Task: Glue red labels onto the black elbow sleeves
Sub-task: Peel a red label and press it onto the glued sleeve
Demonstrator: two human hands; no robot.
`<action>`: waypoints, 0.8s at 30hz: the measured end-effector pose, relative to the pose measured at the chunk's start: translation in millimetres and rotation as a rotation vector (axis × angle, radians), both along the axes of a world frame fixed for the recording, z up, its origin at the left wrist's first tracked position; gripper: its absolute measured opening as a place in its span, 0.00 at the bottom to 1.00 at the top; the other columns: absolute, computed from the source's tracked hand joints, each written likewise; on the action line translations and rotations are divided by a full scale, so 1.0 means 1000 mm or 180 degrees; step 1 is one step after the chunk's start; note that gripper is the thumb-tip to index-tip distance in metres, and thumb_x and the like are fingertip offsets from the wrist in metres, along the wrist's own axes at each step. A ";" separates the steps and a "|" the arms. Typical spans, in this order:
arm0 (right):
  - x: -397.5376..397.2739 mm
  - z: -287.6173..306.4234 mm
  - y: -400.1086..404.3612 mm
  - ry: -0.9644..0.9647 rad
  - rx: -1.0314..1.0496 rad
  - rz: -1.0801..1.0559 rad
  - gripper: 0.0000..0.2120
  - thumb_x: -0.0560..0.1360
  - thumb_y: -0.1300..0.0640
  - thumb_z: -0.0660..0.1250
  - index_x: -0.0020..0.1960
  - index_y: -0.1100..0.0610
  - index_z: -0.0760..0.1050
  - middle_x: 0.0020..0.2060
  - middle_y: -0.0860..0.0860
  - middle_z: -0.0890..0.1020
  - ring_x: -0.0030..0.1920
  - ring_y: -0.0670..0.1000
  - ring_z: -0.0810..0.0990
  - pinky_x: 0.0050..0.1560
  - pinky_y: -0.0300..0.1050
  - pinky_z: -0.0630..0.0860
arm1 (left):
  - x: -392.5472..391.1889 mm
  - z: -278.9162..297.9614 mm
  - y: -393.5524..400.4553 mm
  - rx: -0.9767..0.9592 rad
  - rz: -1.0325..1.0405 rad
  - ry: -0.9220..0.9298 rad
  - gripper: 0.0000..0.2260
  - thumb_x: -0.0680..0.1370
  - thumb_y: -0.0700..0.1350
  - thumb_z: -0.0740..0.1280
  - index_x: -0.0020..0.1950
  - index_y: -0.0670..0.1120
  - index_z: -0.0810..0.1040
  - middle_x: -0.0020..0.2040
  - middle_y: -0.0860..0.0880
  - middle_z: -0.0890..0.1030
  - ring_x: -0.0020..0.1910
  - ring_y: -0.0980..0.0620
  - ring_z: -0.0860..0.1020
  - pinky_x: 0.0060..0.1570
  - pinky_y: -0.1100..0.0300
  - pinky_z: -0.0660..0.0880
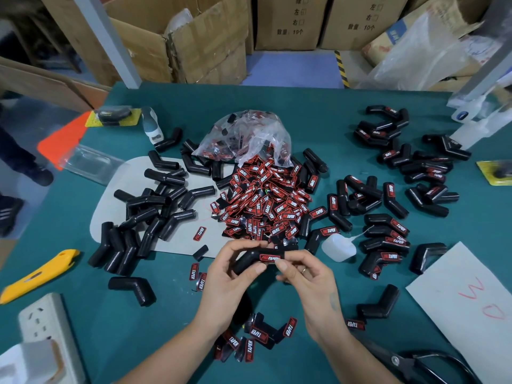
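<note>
Holding one black elbow sleeve just above the bench, I had my left hand curled round its bent end and my right hand pinching the other arm, thumb pressed on the lower edge of the red label that sat on it. Both sets of fingers were closed on the piece, none spare. Main risk, as I judged it: if the glue was wet, thumb pressure could slide the label crooked or lift a corner, and squeezed-out glue could stick to my fingers. I could not tell whether the label was fully seated. The sleeve looked smooth and rounded, so it might have rolled in my grip. The glue bottle lay on its side just beside my right hand, nozzle pointing away toward the finished sleeves; a knock could have sent drips onto them. The loose label pile was near in front, and unlabelled sleeves lay to the left; setting this one down there would have mixed the lots.
</note>
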State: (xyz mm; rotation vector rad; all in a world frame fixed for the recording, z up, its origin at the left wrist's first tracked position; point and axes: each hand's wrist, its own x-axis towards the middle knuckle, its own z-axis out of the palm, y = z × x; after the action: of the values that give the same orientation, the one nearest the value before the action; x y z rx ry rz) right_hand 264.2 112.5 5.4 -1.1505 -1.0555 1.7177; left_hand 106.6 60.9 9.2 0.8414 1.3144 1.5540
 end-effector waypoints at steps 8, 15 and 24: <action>0.000 -0.002 -0.001 -0.0023 0.0131 0.0040 0.10 0.68 0.58 0.78 0.47 0.61 0.86 0.45 0.60 0.81 0.41 0.51 0.82 0.47 0.41 0.80 | 0.001 -0.001 -0.001 -0.0257 0.0038 -0.0221 0.12 0.74 0.48 0.78 0.57 0.51 0.84 0.57 0.43 0.86 0.59 0.43 0.85 0.57 0.54 0.82; -0.001 -0.004 0.000 -0.0104 0.0328 0.0190 0.10 0.68 0.60 0.79 0.48 0.60 0.87 0.43 0.51 0.80 0.44 0.48 0.80 0.51 0.49 0.79 | 0.002 0.001 -0.001 -0.0315 0.0054 -0.0438 0.12 0.74 0.47 0.78 0.57 0.48 0.84 0.56 0.41 0.86 0.58 0.43 0.85 0.56 0.55 0.82; 0.001 -0.004 0.000 -0.0222 0.0427 0.0222 0.03 0.71 0.55 0.80 0.43 0.51 0.86 0.41 0.49 0.80 0.42 0.48 0.80 0.50 0.51 0.79 | 0.005 0.000 -0.002 -0.0384 0.0056 -0.0343 0.14 0.73 0.49 0.78 0.57 0.49 0.84 0.56 0.42 0.86 0.57 0.44 0.85 0.56 0.55 0.82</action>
State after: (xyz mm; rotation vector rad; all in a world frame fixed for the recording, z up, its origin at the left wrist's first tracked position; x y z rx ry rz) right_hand 265.1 112.7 1.4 -1.1067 -1.2476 1.6430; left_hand 111.9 59.1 9.4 0.6634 1.3260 1.4967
